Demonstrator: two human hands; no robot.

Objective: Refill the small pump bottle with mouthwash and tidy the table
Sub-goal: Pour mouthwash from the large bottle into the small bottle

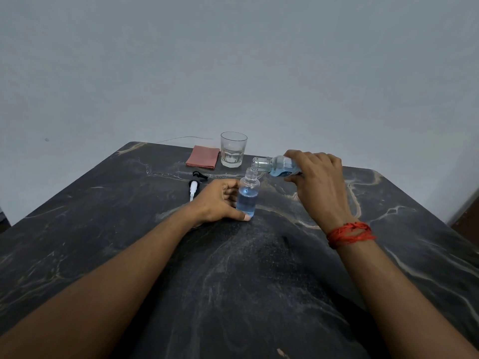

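Marble table (103, 229) — glass (233, 152), pink cloth (203, 160)

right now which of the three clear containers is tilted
The mouthwash bottle in the right hand; the small pump bottle and the glass stand upright.

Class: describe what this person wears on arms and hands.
Both forearms are bare, no sleeves in view. A red thread is wound several times round the right wrist. Left hand and right hand: no gloves, no rings visible.
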